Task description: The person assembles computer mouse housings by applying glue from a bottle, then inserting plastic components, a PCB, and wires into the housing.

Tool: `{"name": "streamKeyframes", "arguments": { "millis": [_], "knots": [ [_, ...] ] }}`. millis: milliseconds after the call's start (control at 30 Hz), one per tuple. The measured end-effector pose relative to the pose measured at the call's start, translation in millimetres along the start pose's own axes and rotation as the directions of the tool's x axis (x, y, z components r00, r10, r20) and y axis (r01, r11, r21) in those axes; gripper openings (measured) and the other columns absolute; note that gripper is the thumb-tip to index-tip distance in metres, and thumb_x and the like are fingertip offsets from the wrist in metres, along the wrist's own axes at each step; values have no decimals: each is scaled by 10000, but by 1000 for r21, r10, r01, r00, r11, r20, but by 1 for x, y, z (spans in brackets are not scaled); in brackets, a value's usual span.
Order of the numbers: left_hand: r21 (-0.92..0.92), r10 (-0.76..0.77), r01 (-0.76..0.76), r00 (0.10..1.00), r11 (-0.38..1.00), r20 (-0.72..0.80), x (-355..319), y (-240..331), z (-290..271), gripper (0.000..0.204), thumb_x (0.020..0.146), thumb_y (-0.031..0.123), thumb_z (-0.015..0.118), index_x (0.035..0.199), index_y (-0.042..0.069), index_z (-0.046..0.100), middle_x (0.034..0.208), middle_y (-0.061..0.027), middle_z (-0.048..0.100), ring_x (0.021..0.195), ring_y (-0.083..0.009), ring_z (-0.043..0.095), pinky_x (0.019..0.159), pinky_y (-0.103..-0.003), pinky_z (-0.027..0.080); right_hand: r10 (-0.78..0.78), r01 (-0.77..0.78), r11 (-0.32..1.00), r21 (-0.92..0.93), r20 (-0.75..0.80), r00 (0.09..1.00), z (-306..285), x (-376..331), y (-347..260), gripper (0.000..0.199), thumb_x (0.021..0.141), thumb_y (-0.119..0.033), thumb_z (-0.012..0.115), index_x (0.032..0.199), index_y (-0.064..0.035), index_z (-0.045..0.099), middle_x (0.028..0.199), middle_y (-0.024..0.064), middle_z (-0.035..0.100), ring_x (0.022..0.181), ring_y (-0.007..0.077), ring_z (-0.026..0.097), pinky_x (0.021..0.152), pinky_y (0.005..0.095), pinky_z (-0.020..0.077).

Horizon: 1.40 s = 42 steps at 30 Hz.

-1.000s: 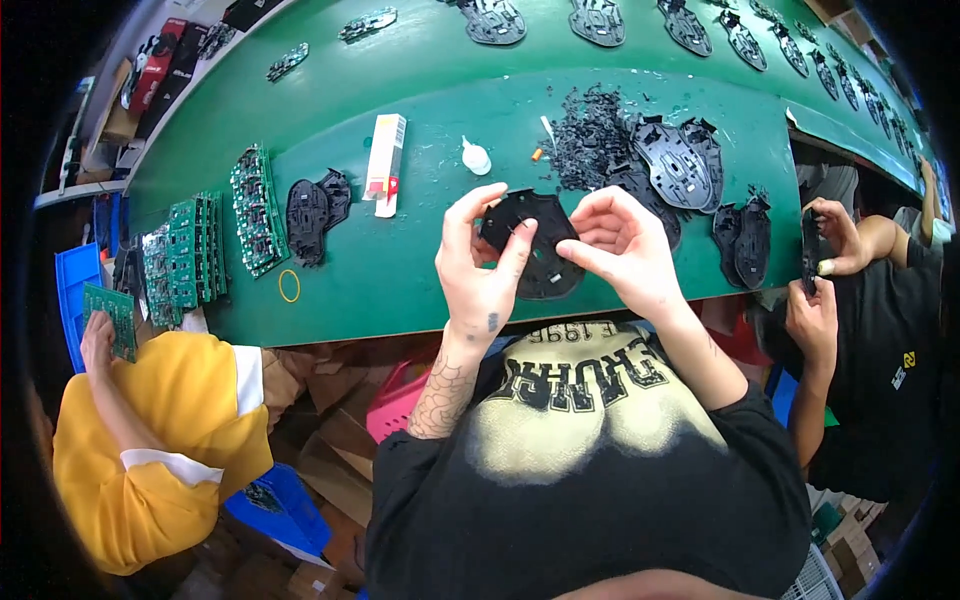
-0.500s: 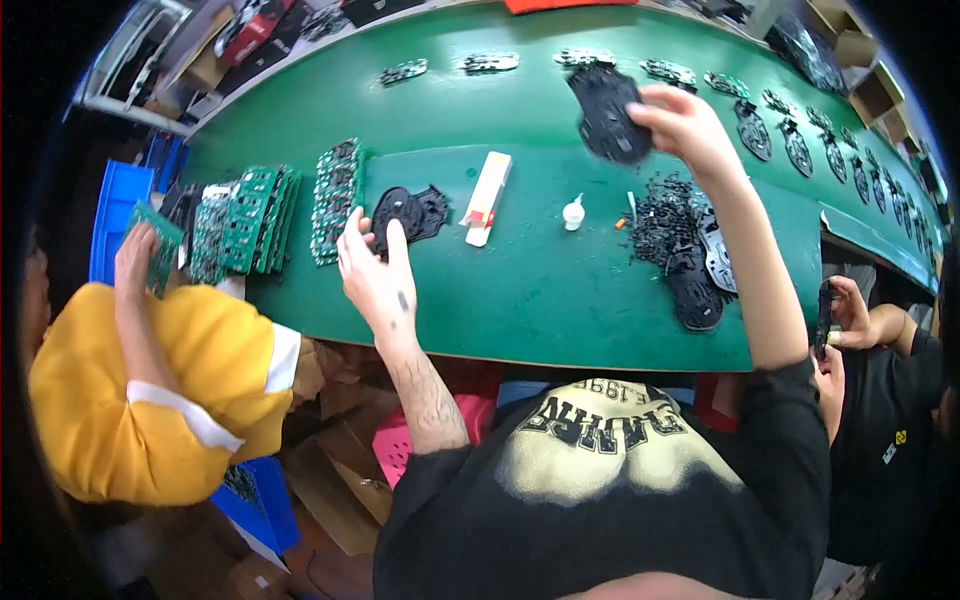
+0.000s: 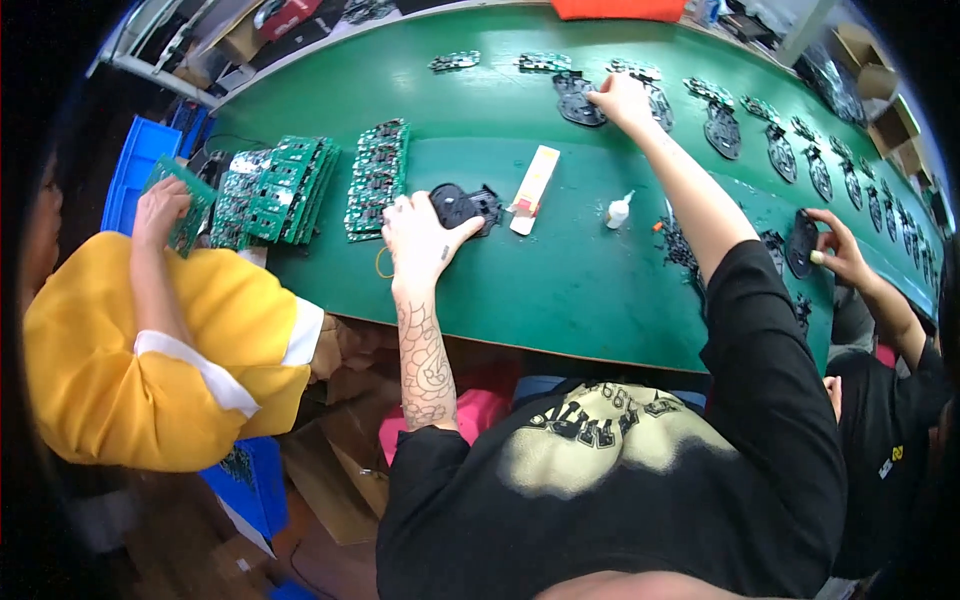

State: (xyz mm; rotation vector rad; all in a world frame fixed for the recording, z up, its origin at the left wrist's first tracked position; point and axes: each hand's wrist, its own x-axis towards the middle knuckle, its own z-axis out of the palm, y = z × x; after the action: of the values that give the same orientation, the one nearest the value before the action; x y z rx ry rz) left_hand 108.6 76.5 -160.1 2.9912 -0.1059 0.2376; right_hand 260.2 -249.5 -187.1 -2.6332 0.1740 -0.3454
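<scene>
My right hand (image 3: pixel 622 101) reaches to the far side of the green table. Its fingertips pinch the right edge of a black plastic shell (image 3: pixel 579 103), which lies at or just above the tabletop, near a green circuit board (image 3: pixel 545 62). Another black shell (image 3: pixel 660 104) is partly hidden behind this hand. My left hand (image 3: pixel 420 238) is beside a small pile of black plastic shells (image 3: pixel 458 206), its thumb spread from the other fingers and touching or very near them. Left of it stands a stack of green circuit boards (image 3: pixel 378 180).
A white-and-orange narrow box (image 3: pixel 534 190) and a small white bottle (image 3: pixel 619 211) stand mid-table. Small black parts (image 3: pixel 678 245) lie under my right arm. Boards paired with shells (image 3: pixel 722 131) curve along the right. A yellow-clad person (image 3: pixel 170 350) holds boards; another person's hand (image 3: pixel 842 250) holds a shell.
My right hand has carried the black shell outward and down to the table's far row. My left hand has come down onto or beside the shell pile. The view has shifted.
</scene>
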Motion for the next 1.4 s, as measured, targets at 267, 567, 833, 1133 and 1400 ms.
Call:
{"name": "streamKeyframes", "arguments": {
  "millis": [267,567,833,1133,1400],
  "knots": [
    [-27,-32,31,999,999,-40,-61,25,-7,680,706,515,698,992,-65,488,970,-229,517,931,-371,534,811,-429,454,-53,84,942,324,-103,993,-108,-65,3,411,767,-402,676,921,-20,686,780,81,667,696,153,623,672,283,488],
    [-324,86,-58,994,944,72,-104,106,-14,635,722,329,735,1160,-15,431,1083,-171,482,1017,-344,477,864,-426,448,-103,-10,892,453,225,969,-132,-271,-25,182,817,-106,610,983,-40,647,881,54,632,795,165,605,673,270,483],
    [-519,224,-178,974,836,26,-93,100,-20,566,682,229,769,1133,22,498,1020,-141,544,1000,-310,522,882,-388,419,-464,419,874,247,165,871,-92,-293,-16,337,726,-66,661,1055,-77,590,1172,99,535,1109,305,488,947,407,402],
    [-373,739,-644,631,668,234,-66,66,-38,541,676,146,693,1183,54,529,1002,-107,529,967,-260,489,856,-361,404,-500,446,853,270,178,848,-102,-276,2,249,669,82,580,885,-41,604,1099,113,531,1072,310,504,925,378,423],
    [-516,927,-771,334,374,172,-47,94,-28,510,625,42,631,1127,46,544,1018,-97,510,1029,-275,472,945,-383,372,-663,601,746,288,230,713,-95,-246,11,172,677,36,589,830,-29,545,1058,103,552,998,293,547,843,358,469]
  ]
}}
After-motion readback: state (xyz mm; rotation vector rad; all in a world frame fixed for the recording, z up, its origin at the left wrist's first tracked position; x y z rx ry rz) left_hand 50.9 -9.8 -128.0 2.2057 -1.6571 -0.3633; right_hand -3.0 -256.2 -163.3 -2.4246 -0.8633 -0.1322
